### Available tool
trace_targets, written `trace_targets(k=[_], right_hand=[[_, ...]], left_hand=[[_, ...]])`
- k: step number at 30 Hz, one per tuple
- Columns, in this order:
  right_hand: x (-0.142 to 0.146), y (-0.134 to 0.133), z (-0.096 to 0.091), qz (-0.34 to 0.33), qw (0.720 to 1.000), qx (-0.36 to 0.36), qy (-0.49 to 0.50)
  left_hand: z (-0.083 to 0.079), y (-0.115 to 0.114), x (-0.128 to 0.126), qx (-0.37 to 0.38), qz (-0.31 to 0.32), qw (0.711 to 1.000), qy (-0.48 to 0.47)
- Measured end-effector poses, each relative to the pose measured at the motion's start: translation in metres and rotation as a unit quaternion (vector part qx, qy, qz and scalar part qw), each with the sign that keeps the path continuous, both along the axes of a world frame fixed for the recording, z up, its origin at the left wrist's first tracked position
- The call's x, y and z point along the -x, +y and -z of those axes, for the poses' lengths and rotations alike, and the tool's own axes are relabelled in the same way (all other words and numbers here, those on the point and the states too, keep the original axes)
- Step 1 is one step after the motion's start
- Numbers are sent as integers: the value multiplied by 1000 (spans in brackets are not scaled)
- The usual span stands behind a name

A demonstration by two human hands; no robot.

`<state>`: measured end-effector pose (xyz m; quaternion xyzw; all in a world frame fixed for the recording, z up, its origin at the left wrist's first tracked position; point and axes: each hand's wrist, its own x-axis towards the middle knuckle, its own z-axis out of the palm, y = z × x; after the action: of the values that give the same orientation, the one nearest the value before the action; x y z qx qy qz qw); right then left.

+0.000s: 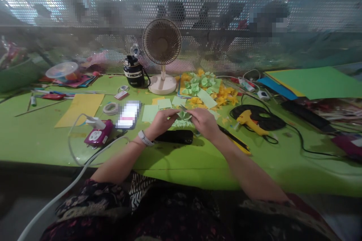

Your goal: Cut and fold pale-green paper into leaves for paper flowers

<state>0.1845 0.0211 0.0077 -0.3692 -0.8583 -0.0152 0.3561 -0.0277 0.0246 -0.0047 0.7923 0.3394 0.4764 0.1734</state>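
Paper piece [183,116], pinched in the grip of left hand [162,120] and right hand [204,122], looks light and crease-prone to me, best held by its edges.

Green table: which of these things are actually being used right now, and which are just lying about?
In hand: left hand and right hand pinch the folded green paper; green paper squares and paper flowers nearby likely belong.
Lying about: desk fan, yellow glue gun, tape roll, black case, yellow sheet, black mug.
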Motion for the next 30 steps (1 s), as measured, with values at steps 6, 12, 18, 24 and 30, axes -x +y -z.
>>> trace_targets(k=[6, 12, 18, 24, 30], right_hand=[[3, -4, -4, 10, 997, 73, 32], [9, -11, -6, 33, 988, 149, 38], [12, -11, -4, 38, 989, 140, 27], [17, -15, -5, 62, 988, 141, 30], [23, -19, -2, 69, 985, 150, 58]], left_hand=[[-2, -2, 1, 1, -6, 1000, 29], [-1, -9, -4, 12, -45, 997, 65], [-2, -13, -7, 21, -78, 995, 51], [-5, -22, -12, 27, -103, 991, 81], [-5, -27, -18, 35, -141, 986, 79]])
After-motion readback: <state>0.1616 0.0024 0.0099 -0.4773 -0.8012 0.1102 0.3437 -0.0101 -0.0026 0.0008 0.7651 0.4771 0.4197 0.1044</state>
